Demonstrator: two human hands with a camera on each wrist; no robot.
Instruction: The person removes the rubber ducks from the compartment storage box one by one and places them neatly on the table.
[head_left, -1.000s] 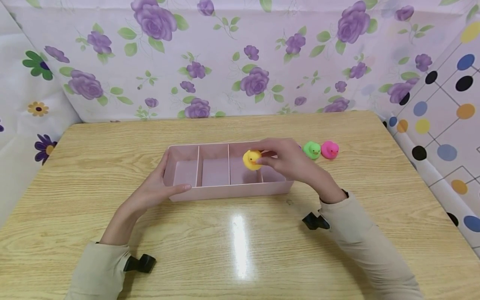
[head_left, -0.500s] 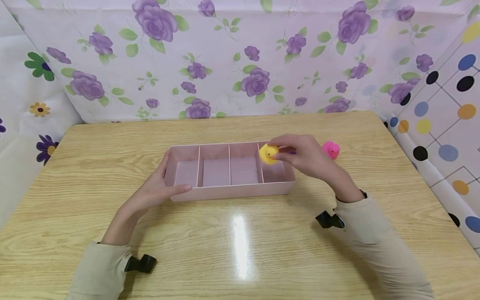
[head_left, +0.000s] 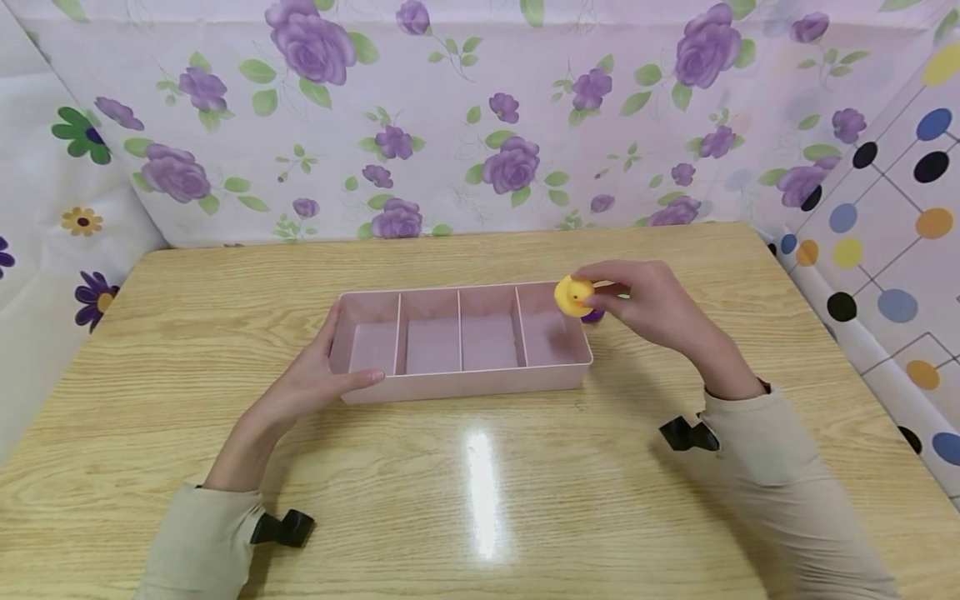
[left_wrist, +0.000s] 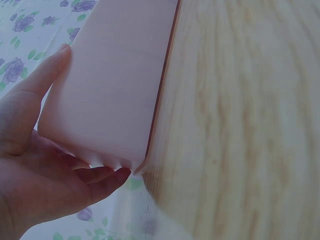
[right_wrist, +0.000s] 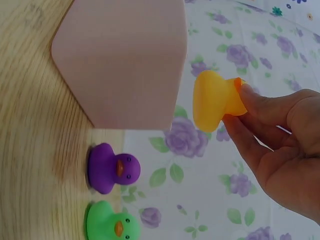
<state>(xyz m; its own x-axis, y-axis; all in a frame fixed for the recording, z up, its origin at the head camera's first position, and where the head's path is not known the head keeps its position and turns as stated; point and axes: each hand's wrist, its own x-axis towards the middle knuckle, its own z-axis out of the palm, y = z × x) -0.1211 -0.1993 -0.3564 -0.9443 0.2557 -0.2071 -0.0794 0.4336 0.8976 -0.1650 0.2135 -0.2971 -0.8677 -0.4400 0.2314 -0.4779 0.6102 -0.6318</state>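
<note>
A yellow rubber duck [head_left: 574,297] is pinched between the thumb and fingers of my right hand [head_left: 654,302], above the right end of a pale pink divided box [head_left: 465,384]. The right wrist view shows the yellow duck [right_wrist: 209,100] held clear of the box wall [right_wrist: 122,70]. My left hand [head_left: 306,379] holds the box's left end, thumb along the front wall. In the left wrist view the fingers of that hand [left_wrist: 45,175] lie against the box's end [left_wrist: 107,75]. A purple rubber duck [right_wrist: 111,168] stands just off the box's right end, mostly hidden in the head view.
A green rubber duck [right_wrist: 110,224] sits beside the purple one, hidden behind my right hand in the head view. The wooden table [head_left: 360,500] meets a flowered cloth [head_left: 435,108] at the back and a dotted cloth [head_left: 892,267] at the right.
My right hand has carried the yellow duck rightward, from over the third compartment to the box's right edge. It now hides the green and pink ducks in the head view. My left hand stays put.
</note>
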